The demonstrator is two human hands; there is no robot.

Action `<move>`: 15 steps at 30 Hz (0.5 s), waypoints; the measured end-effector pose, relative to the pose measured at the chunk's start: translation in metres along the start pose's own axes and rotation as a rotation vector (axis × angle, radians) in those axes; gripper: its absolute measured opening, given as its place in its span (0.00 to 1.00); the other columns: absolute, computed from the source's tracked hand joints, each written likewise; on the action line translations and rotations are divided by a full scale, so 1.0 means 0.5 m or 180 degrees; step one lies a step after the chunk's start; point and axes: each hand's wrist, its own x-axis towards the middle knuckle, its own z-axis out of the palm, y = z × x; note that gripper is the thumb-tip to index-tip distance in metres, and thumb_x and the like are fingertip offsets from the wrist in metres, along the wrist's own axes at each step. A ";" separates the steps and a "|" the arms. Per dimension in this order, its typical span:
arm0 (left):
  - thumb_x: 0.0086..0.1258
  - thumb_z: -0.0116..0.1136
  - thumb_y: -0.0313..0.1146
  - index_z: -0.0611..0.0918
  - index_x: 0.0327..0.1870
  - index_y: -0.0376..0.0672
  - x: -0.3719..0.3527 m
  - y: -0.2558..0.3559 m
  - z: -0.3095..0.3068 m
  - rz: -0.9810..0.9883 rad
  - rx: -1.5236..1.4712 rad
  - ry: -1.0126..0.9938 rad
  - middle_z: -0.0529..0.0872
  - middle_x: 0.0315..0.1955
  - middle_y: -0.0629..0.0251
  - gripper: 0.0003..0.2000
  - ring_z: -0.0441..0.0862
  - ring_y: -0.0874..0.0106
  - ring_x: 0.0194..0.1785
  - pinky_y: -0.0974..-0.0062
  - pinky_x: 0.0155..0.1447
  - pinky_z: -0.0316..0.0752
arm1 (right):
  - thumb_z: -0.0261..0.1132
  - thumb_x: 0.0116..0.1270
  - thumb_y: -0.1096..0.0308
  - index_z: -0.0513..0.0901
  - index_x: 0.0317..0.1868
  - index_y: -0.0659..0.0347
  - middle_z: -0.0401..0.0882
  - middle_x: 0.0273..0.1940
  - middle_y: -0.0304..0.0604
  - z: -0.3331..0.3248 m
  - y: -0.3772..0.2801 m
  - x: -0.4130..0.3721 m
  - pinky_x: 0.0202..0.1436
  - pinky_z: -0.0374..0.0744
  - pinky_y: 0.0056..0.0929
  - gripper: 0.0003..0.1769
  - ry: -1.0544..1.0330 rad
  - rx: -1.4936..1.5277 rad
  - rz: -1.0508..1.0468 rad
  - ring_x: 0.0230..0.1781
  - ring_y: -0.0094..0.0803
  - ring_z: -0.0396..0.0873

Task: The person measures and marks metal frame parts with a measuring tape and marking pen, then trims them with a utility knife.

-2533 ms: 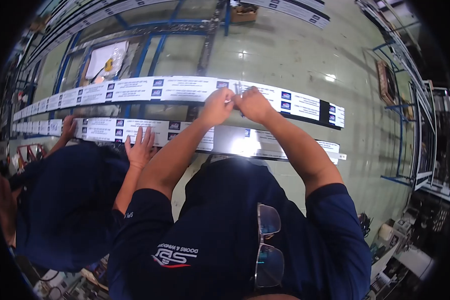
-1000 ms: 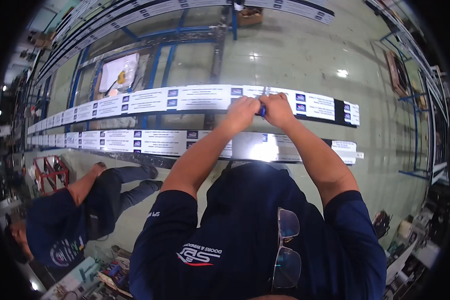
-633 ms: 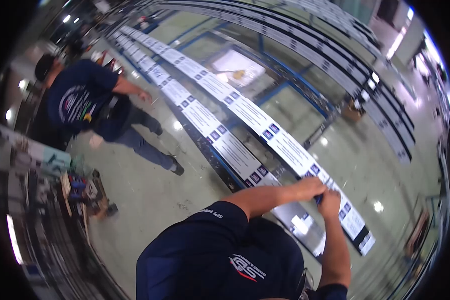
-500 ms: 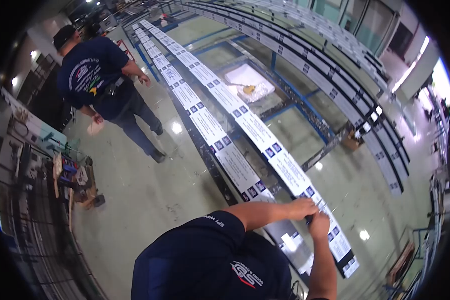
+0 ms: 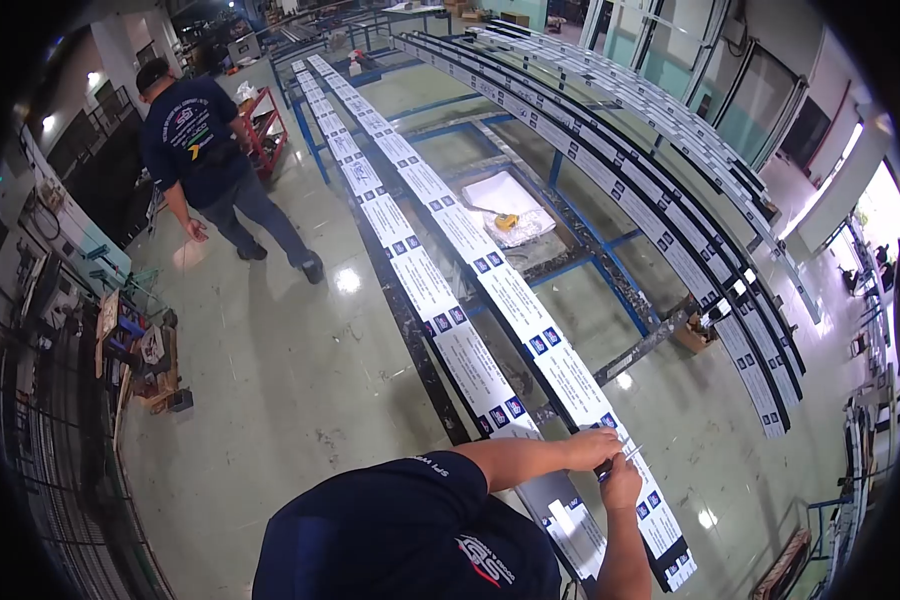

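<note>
My left hand (image 5: 594, 450) is closed over the near part of a long profile covered in printed white film (image 5: 560, 365), its fingertips meeting my right hand. My right hand (image 5: 622, 484) is closed around a small dark object (image 5: 603, 470); a thin pale tip points out by the fingers. The kind of object is too small to tell. Whatever my left fingers hold is hidden. To the left runs a second film-covered profile (image 5: 435, 290), parallel to the first. A bare grey stretch shows at its near end, below my left forearm.
A blue metal frame (image 5: 600, 260) supports the profiles. On it lies a white tray (image 5: 490, 192) with a yellow-handled tool (image 5: 506, 221). More wrapped profiles (image 5: 610, 165) lie to the right. A co-worker (image 5: 195, 150) walks at the left, near a red cart (image 5: 270, 140).
The view has tilted up and shifted, so more of the far room shows. The co-worker has walked farther off. My hands stay together on the same profile.
</note>
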 end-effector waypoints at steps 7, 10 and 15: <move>0.57 0.69 0.32 0.80 0.31 0.45 0.016 0.007 -0.025 -0.0158 -0.0079 -0.0564 0.85 0.32 0.61 0.08 0.82 0.55 0.45 0.59 0.49 0.78 | 0.72 0.64 0.61 0.79 0.39 0.55 0.86 0.32 0.50 -0.073 -0.024 -0.004 0.45 0.78 0.52 0.12 -0.0101 0.0325 0.0245 0.36 0.53 0.84; 0.54 0.72 0.33 0.79 0.29 0.44 0.027 0.000 0.000 -0.0412 -0.0202 -0.0680 0.85 0.30 0.58 0.11 0.82 0.54 0.42 0.56 0.46 0.76 | 0.75 0.62 0.60 0.80 0.39 0.56 0.87 0.33 0.49 -0.062 0.000 0.015 0.45 0.78 0.50 0.13 -0.0318 0.0248 0.0078 0.37 0.52 0.85; 0.55 0.69 0.30 0.77 0.27 0.43 0.023 0.002 0.003 -0.0698 -0.0211 -0.0647 0.83 0.29 0.56 0.09 0.81 0.52 0.40 0.54 0.44 0.75 | 0.71 0.64 0.60 0.81 0.37 0.55 0.87 0.33 0.49 -0.049 0.032 0.032 0.47 0.77 0.51 0.10 -0.0441 0.0242 -0.0154 0.35 0.50 0.85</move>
